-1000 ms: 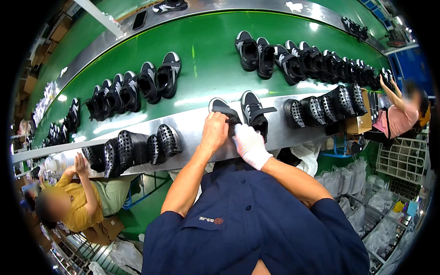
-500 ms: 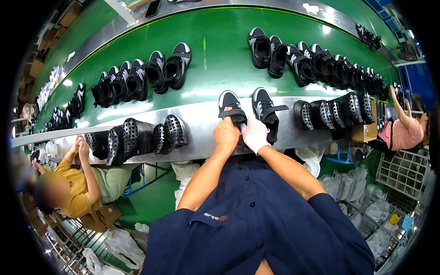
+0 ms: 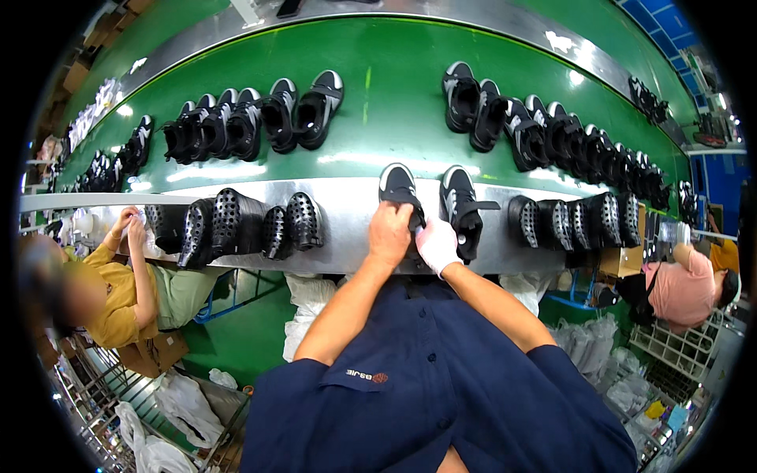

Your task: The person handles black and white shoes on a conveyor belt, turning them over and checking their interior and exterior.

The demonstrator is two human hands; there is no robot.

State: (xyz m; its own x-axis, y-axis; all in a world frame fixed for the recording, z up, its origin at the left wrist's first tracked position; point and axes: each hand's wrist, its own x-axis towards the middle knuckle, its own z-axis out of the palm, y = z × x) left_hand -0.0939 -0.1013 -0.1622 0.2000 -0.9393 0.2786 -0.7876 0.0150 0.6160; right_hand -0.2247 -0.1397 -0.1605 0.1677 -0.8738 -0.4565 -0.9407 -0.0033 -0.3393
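Bright light leaves white glare streaks along the near edge of the glossy green work surface (image 3: 410, 110) and a spot by its far edge, rightward. The smooth silver metal bench (image 3: 344, 217) gleams softly. Fisheye distortion bows straight lines; black vignetting swallows the corners.

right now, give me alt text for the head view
A bare left hand grips a black shoe while the white-gloved right hand is at its opening; a second shoe stands alongside, and more shoes line the green surface beyond.

Left hand (image 3: 389, 236) bare, fingers (image 3: 399, 211) curled, back up — right hand (image 3: 438, 246) white-gloved, just beside it. Forearms (image 3: 341, 317) bare, converging forward.
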